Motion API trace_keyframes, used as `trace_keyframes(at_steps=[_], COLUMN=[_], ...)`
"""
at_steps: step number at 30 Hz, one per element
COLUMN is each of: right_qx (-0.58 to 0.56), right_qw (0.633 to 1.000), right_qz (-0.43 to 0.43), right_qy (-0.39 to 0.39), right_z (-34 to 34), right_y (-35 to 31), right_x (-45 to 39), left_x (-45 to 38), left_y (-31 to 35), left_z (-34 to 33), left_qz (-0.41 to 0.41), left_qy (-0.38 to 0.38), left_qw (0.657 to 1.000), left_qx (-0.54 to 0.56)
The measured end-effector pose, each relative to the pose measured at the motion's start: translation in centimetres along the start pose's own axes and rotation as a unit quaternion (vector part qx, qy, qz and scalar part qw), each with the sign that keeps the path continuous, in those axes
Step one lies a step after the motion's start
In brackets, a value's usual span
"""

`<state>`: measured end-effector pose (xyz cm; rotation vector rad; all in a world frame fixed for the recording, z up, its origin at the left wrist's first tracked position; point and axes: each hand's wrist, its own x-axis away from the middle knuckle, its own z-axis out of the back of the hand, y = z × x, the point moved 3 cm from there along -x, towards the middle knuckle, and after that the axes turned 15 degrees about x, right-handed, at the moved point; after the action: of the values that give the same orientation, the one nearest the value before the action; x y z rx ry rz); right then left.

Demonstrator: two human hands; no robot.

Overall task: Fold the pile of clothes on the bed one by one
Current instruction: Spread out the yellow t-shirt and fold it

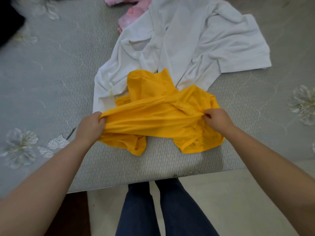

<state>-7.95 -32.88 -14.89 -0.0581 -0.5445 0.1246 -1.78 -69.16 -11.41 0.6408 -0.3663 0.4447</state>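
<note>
So, grip: both hands have bunched-up fabric of the crumpled bright yellow-orange thin-knit garment (158,114), pulling a band of it fairly taut between them across the middle of the frame.
Left hand (92,126): fingers curled tight over a gathered edge of the yellow cloth, left of centre.
Right hand (217,118): pinching a fold of the same garment with thumb and curled fingers, right of centre.
Yellow garment: sits low-centre, near the front edge of the bed. The stretched band is lifted a bit; two loose lobes sag down onto the cover below the hands, and a rumpled hump rises behind it. Can't tell what kind of clothing it is.
White garment (196,40): a big rumpled white cotton shirt-like piece spread out right behind the yellow one, upper centre to upper right; the yellow one overlaps its near edge.
Pink item (131,12): fluffy pink fabric peeking out at the top centre, partly tucked under the white piece.
Dark item (8,23): blurry black shape in the upper left corner, can't make it out.
Bed (51,74): grey ribbed bedspread with pale embroidered flowers, fills most of the frame.
Legs (163,210): dark blue trousers at the bottom centre, standing against the bed's edge on a light floor.
</note>
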Motion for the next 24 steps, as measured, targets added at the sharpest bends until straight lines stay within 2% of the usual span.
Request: trace_keyframes(at_steps=[3,6,7,9,13,15,18,21,24], right_qx=[-0.076,-0.152,-0.159,-0.163,-0.129,-0.108,-0.056,-0.008,0.041], right_qw=[0.995,0.976,0.971,0.964,0.949,0.935,0.907,0.921,0.954], right_qz=[-0.009,-0.010,0.004,0.051,0.233,0.322,0.418,0.389,0.298], right_qy=[0.064,0.158,0.181,0.204,0.169,0.106,-0.007,-0.037,0.010], right_z=[3.6,8.9,10.6,13.8,16.8,16.0,12.1,7.9,5.1], right_y=[-1.0,-3.6,-5.1,-9.3,-20.2,-25.3,-30.2,-30.0,-26.7], right_x=[-0.5,-1.3,-1.5,-1.7,-0.6,0.7,2.6,2.1,0.2], left_x=[0.9,2.1,2.6,3.5,5.3,7.0,10.7,14.3,15.3], left_y=[-0.3,-0.1,0.0,0.1,-1.7,-3.8,-8.3,-12.4,-14.8], left_z=[0.6,2.2,2.9,4.6,7.4,7.8,6.4,3.5,1.4], left_qz=[0.027,0.060,0.063,0.051,0.070,0.112,0.175,0.222,0.265], left_qy=[0.081,0.190,0.210,0.207,0.070,-0.031,-0.155,-0.245,-0.242], left_qw=[0.990,0.950,0.942,0.953,0.995,0.983,0.942,0.910,0.919], left_qx=[0.117,0.240,0.253,0.214,0.005,-0.140,-0.239,-0.251,-0.165])
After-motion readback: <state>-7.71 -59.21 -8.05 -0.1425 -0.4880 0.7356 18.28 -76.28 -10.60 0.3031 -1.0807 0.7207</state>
